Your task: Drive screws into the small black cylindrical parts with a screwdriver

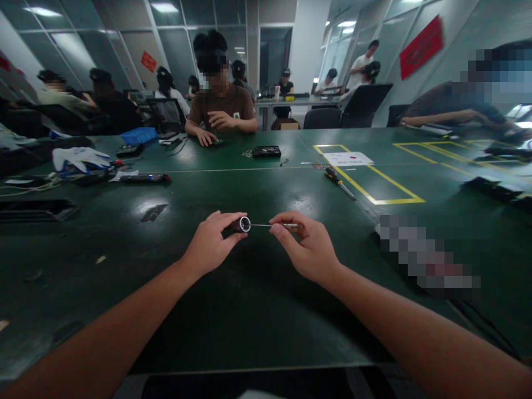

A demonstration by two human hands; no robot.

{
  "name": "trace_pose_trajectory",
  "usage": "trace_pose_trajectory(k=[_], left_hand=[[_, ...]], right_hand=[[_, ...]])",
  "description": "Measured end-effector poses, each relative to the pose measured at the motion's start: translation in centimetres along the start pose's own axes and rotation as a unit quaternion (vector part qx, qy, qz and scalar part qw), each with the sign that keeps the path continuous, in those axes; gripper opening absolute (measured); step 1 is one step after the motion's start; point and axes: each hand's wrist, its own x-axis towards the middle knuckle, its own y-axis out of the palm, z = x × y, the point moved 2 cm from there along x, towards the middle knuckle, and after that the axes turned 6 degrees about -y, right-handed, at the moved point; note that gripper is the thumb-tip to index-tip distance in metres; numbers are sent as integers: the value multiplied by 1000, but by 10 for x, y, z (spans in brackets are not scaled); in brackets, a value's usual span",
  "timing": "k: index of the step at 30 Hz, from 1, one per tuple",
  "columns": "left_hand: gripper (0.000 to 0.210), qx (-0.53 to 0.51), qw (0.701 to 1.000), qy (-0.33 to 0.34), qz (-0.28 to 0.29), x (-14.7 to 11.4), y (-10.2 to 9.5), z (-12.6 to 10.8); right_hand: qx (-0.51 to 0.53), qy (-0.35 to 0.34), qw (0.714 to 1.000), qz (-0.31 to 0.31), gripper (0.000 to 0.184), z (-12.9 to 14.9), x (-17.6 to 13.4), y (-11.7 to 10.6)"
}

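My left hand (211,239) is closed around a short dark cylinder with a bright silvery ring at its open end (245,224), possibly a flashlight part. Thumb and fingers grip it from below and above. My right hand (312,248) pinches a small screwdriver (293,226) by its clear, brownish handle. Its thin metal shaft points left and reaches the cylinder's ringed end; whether the tip is inside or only against it, I cannot tell. Both hands are held above the green table (233,310), near its front edge.
A yellow-and-black screwdriver (341,182) lies right of centre, by a taped yellow rectangle and a paper sheet (348,159). White gloves (81,159), a blue bin (138,136) and a dark tool (144,178) are at left. Across sits a person (224,105); a pixelated object (424,255) lies right.
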Motion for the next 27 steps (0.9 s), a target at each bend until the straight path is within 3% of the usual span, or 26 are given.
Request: trace_pose_trajectory(k=[27], left_hand=[[39, -11, 1000, 20, 13, -1, 4, 4]], right_hand=[[-4, 8, 1000, 13, 12, 3, 1, 1]])
